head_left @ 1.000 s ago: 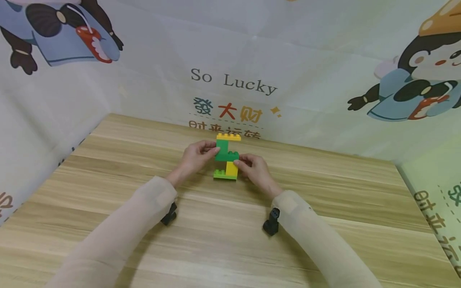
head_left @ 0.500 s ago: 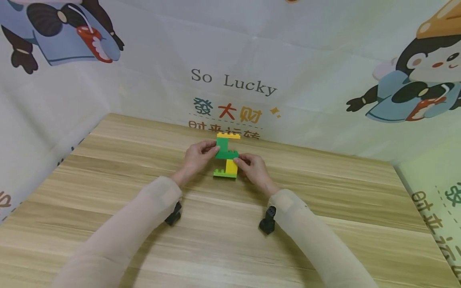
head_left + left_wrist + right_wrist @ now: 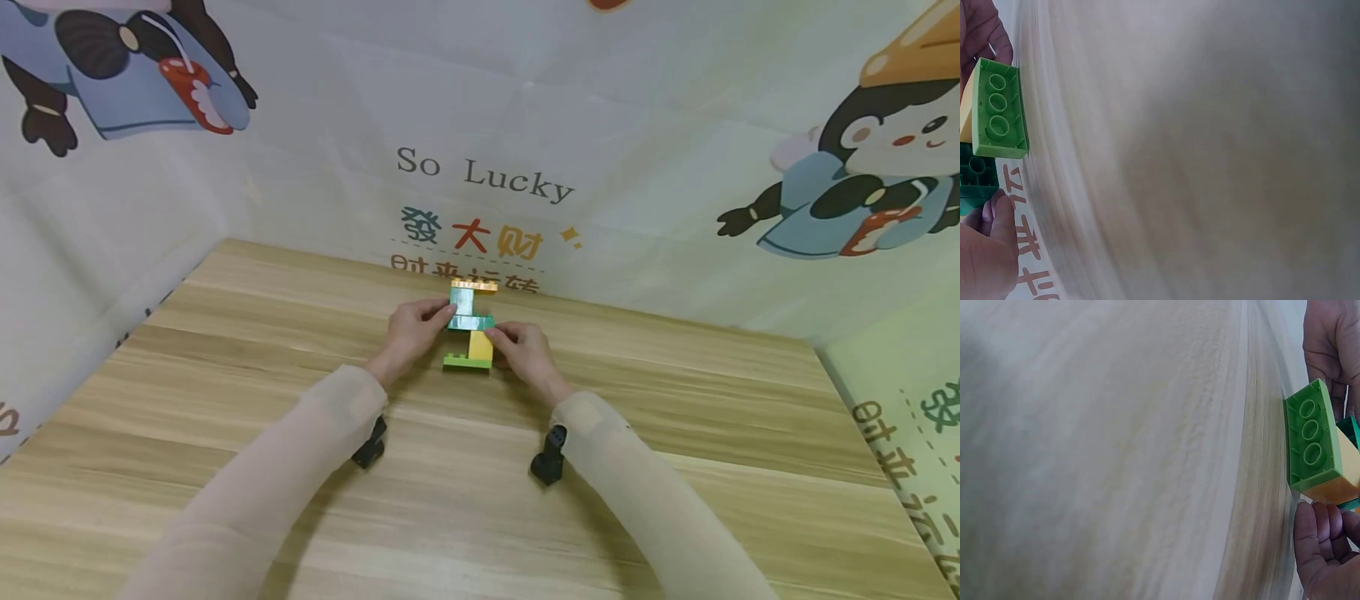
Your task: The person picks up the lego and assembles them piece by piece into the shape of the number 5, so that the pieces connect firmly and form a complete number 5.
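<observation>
A zigzag stack of toy building bricks is held upright between both hands. At its top lies an orange-yellow brick (image 3: 474,285), over green bricks (image 3: 462,302) that look shiny here. Below them come a yellow brick (image 3: 481,345) and a light green brick (image 3: 467,362) at the bottom. My left hand (image 3: 411,335) pinches the green part from the left. From the right, my right hand (image 3: 527,352) grips near where the green and yellow bricks meet. Both wrist views show the hollow underside of the light green brick (image 3: 1001,109), with its round tubes, raised off the table.
A wood-grain table (image 3: 450,500) spreads under the arms. Behind it hangs a printed cloth (image 3: 322,167) with lettering and cartoon figures, also along the sides. Black wrist devices (image 3: 547,457) sit below both cuffs.
The brick stack has tilted slightly, and its green faces now catch the light. Both forearms have drawn a little closer together. The hands keep their hold.
</observation>
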`<state>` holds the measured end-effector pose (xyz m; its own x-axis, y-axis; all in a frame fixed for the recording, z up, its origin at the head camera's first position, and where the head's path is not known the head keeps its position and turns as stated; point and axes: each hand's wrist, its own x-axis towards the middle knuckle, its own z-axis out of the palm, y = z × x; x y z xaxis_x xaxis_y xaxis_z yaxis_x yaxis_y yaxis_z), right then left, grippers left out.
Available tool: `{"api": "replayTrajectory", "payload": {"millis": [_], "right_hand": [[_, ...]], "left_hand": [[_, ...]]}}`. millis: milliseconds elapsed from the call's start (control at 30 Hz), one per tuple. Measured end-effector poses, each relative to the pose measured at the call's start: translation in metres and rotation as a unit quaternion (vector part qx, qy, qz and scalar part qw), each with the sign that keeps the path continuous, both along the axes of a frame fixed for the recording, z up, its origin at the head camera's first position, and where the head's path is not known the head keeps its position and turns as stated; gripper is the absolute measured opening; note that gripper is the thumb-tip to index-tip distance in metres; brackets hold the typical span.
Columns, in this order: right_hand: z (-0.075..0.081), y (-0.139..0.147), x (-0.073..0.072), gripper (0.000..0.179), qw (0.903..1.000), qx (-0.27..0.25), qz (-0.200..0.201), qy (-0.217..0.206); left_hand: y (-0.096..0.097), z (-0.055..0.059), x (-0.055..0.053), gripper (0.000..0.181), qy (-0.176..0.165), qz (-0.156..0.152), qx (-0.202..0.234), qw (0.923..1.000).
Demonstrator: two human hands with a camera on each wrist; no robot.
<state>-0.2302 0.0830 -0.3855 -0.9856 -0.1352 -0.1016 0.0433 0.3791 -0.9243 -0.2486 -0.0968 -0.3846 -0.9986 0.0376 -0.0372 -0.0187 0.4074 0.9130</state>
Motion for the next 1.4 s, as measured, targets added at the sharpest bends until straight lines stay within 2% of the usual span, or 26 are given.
{"api": "replayTrajectory", "payload": {"millis": [233, 600, 967, 1400], "right_hand": [[-0.002, -0.001, -0.002, 0.031, 0.9999, 0.0, -0.01, -0.004], [-0.001, -0.001, -0.004, 0.03, 0.9993, -0.005, -0.027, -0.023], [-0.002, -0.001, -0.007, 0.028, 0.9986, 0.02, -0.038, -0.03], [-0.003, 0.0, -0.009, 0.028, 0.9988, 0.023, -0.035, -0.026]], "left_hand": [[0.003, 0.0, -0.001, 0.039, -0.016, 0.014, 0.008, 0.9997], [0.007, 0.0, -0.005, 0.038, -0.022, 0.02, -0.038, 0.9988], [0.007, -0.002, -0.01, 0.037, -0.053, 0.02, -0.06, 0.9966], [0.009, 0.002, -0.011, 0.035, -0.05, 0.02, -0.098, 0.9937]]}}
